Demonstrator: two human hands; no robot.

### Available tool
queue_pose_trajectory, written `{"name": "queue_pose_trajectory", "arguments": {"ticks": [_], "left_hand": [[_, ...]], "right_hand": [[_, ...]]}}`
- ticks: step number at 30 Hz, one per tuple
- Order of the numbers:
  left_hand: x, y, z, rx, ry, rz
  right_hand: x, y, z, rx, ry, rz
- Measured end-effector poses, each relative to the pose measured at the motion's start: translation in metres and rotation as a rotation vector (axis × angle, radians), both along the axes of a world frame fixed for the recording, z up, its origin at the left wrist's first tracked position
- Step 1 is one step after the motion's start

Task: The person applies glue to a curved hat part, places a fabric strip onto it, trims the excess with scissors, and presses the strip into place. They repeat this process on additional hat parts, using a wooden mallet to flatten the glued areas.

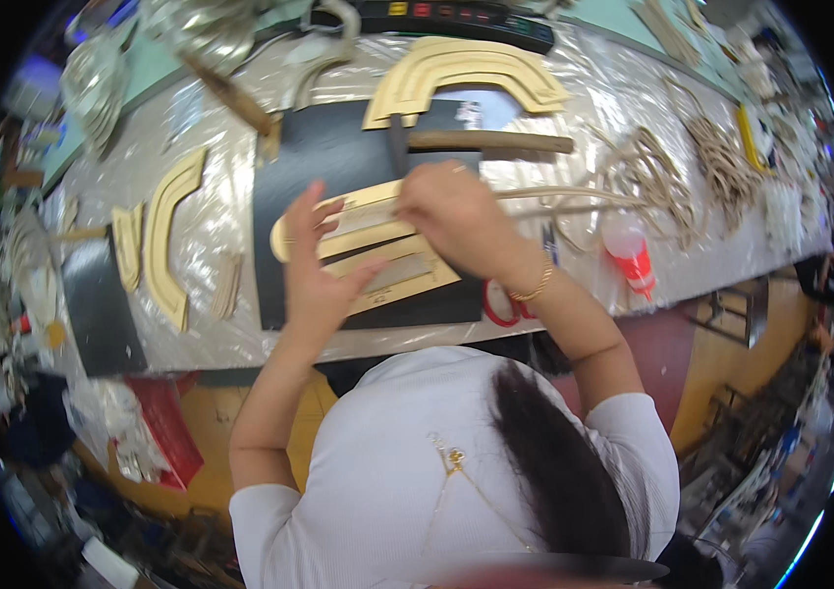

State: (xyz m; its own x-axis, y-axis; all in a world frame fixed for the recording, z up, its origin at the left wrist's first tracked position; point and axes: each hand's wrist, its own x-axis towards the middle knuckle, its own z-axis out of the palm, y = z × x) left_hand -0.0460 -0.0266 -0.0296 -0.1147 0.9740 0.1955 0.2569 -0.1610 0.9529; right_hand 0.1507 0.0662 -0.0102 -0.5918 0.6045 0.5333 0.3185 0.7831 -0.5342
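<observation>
A black mat (309, 128) lies before me with cream-yellow flat pieces on it. My left hand (314, 280) has its fingers spread over the left end of a long rounded piece (284, 239), the thumb reaching toward a slotted cream piece (417, 285) nearer me. My right hand (456, 211) is closed in a pinch above the long piece, at a pale strip along it. What its fingertips hold is hidden. Just beyond that hand rests a hammer (495, 141) with a wooden handle and a dark head. Beige cords (574, 194) run rightward from beside the right hand.
Curved cream pieces lie at the back (466, 69) and left (163, 245). A bundle of beige cord (721, 167), a clear bottle with red contents (630, 257) and red-handled scissors (500, 304) are to the right. Another wooden handle (230, 93) is back left.
</observation>
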Motion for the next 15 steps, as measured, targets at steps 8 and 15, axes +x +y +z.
{"name": "queue_pose_trajectory", "arguments": {"ticks": [8, 15], "left_hand": [[-0.080, 0.001, 0.051, -0.351, -0.124, -0.125], [-0.208, -0.005, 0.057, -0.388, 0.296, 0.261]], "right_hand": [[0.037, -0.017, 0.021, -0.492, -0.224, 0.091], [0.147, 0.021, 0.025, -0.461, -0.376, -0.129]]}}
